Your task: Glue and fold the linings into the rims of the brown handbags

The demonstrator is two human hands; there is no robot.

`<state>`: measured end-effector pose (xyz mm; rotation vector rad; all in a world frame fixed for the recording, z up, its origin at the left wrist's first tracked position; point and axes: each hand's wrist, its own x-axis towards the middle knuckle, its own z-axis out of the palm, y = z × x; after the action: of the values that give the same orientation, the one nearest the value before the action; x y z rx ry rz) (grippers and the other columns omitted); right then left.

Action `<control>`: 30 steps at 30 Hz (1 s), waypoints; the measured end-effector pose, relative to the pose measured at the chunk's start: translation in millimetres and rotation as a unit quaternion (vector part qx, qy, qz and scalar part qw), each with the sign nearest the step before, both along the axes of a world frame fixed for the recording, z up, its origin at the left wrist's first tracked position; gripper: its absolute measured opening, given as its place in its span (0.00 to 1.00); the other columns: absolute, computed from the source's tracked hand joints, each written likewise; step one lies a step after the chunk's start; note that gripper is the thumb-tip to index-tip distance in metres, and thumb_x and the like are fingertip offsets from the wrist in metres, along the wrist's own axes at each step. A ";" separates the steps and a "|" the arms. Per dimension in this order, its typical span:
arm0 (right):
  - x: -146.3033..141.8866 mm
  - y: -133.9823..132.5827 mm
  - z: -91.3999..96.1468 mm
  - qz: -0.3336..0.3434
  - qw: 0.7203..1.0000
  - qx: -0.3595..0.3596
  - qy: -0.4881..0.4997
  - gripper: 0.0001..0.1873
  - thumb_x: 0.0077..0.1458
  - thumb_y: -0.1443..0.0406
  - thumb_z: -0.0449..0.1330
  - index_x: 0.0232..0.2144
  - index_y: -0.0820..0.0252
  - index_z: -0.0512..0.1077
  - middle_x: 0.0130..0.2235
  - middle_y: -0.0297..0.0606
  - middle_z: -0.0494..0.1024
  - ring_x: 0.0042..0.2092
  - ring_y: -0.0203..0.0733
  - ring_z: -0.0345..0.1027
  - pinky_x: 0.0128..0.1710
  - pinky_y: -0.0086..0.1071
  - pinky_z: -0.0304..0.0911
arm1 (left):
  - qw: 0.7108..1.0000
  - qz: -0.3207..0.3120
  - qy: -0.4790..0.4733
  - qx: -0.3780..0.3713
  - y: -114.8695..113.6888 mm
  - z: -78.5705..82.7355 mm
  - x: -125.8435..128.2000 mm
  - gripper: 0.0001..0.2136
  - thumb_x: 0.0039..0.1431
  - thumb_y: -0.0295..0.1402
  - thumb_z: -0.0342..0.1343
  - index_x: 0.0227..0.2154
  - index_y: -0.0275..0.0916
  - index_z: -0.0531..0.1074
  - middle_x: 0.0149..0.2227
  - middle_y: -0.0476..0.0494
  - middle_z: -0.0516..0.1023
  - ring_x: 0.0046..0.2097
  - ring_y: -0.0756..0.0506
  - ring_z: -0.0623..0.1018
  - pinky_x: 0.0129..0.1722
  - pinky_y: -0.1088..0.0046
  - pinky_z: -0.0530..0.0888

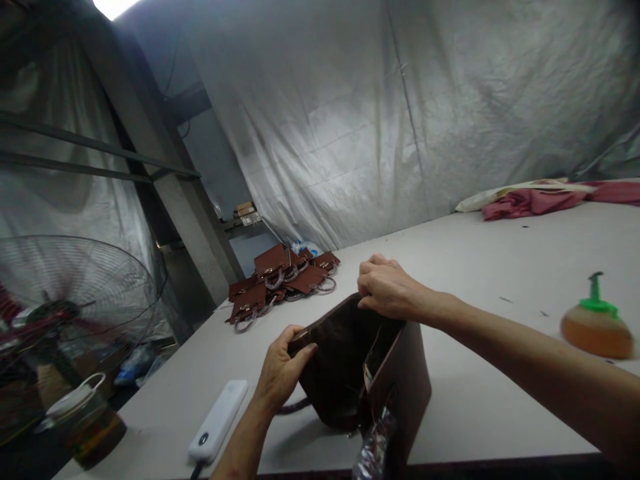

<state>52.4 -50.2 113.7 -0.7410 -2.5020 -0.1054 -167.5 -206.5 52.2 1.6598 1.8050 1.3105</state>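
Note:
A brown handbag stands tilted at the table's near edge, its mouth gaping so that the dark lining shows. My left hand pinches the rim on the left side, thumb inside and fingers outside. At the far corner of the rim, my right hand is closed on the bag's edge, its fingertips partly hidden. One handle wrapped in clear plastic hangs at the front, and part of another handle pokes out below my left hand. A small pale tag or label shows inside the opening.
Several similar brown handbags lie heaped at the table's back left. A white power bank with a cable and a lidded jar of liquid sit left. On the right stand a green-capped bottle and pink cloth. A fan is beyond the left edge.

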 end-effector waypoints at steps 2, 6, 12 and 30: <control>-2.3 2.3 -0.8 -0.005 1.000 0.002 -0.006 0.06 0.45 0.63 0.66 0.22 0.59 0.75 0.37 0.43 0.74 0.46 0.52 0.58 0.38 0.38 0.50 | 1.000 0.000 -0.002 0.000 -0.8 -0.4 0.5 0.09 0.54 0.37 0.57 0.35 0.39 0.71 0.28 0.51 0.72 0.32 0.49 0.70 0.32 0.78 0.67; -1.2 -4.3 0.7 0.043 0.999 -0.015 0.013 0.05 0.45 0.68 0.65 0.20 0.59 0.75 0.34 0.40 0.74 0.44 0.48 0.58 0.40 0.38 0.52 | 1.000 0.011 0.003 0.008 1.2 -2.7 0.1 0.09 0.55 0.38 0.56 0.35 0.39 0.71 0.28 0.51 0.72 0.32 0.49 0.70 0.32 0.78 0.67; 20.5 -7.5 3.2 0.313 0.942 -0.113 -0.033 0.10 0.45 0.73 0.61 0.16 0.60 0.68 0.32 0.34 0.71 0.44 0.41 0.59 0.44 0.33 0.55 | 0.998 0.056 0.026 0.034 9.6 -2.0 -2.1 0.06 0.54 0.30 0.53 0.35 0.39 0.70 0.30 0.51 0.74 0.34 0.48 0.72 0.35 0.77 0.66; 29.4 -23.5 10.1 0.122 0.989 -0.061 -0.062 0.10 0.49 0.67 0.56 0.33 0.57 0.76 0.33 0.40 0.75 0.41 0.47 0.63 0.46 0.40 0.51 | 0.999 0.002 -0.023 0.024 14.1 -1.1 14.2 0.11 0.56 0.40 0.56 0.36 0.38 0.71 0.28 0.53 0.69 0.31 0.51 0.68 0.31 0.79 0.65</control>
<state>81.8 -73.7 123.7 -0.4823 -2.7161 0.0934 -153.3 -192.4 51.1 1.6374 1.7637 1.3922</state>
